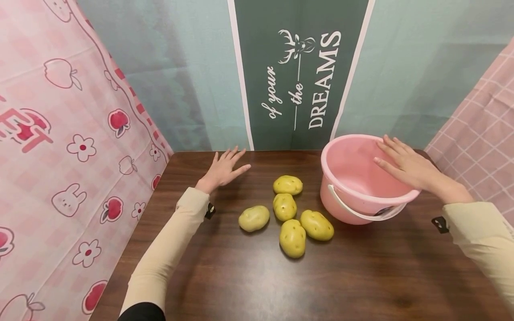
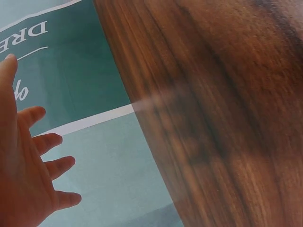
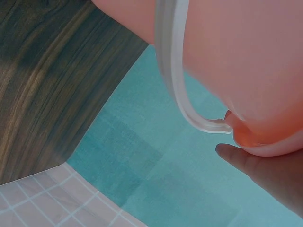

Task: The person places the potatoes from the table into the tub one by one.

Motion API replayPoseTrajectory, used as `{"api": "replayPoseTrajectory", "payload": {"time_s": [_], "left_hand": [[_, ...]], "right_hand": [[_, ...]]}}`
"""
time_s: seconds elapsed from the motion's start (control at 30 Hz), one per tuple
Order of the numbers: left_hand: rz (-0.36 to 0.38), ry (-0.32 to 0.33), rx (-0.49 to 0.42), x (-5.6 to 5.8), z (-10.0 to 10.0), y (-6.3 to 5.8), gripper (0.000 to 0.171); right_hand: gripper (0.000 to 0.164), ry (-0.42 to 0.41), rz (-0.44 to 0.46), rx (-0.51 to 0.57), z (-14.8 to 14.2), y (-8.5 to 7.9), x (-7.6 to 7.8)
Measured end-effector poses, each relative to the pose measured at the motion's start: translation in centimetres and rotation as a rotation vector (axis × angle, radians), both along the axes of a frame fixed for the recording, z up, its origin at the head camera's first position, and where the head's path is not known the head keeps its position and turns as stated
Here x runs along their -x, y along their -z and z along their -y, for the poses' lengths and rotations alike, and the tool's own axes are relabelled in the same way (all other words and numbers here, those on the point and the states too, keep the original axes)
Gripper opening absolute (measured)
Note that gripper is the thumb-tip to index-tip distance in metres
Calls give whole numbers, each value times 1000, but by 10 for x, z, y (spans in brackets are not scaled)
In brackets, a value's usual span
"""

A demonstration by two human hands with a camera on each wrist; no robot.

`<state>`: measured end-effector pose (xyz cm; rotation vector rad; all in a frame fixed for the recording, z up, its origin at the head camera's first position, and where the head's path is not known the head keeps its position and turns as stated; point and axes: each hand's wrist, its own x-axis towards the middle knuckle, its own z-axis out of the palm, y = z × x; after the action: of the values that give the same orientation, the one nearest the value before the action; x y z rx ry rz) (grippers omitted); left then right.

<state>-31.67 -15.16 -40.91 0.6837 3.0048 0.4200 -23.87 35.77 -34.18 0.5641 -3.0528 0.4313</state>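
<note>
- the left hand [image 1: 222, 170] was open, fingers spread, over the brown wood-grain table [image 1: 241, 285].
- the right hand [image 1: 410, 166], also open, was over the right side of the round pink plastic bucket [image 1: 353, 169]; if it touched, i could not tell.
- five oval yellow potatoes [image 1: 284, 207] lay left of this bucket.
- pressing on one side could perhaps tip the bucket; a bump could roll the potatoes.

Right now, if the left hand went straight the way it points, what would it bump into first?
The left hand would probably meet the printed backdrop cloth behind the wood-grain table, though the depth is unclear.
</note>
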Motion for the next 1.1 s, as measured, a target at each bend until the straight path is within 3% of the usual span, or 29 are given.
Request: {"api": "replayPoseTrajectory", "payload": {"time_s": [1.1], "left_hand": [[30, 99, -12, -20, -14, 23, 72]], "right_hand": [[64, 2, -12, -35, -2, 1, 0]]}}
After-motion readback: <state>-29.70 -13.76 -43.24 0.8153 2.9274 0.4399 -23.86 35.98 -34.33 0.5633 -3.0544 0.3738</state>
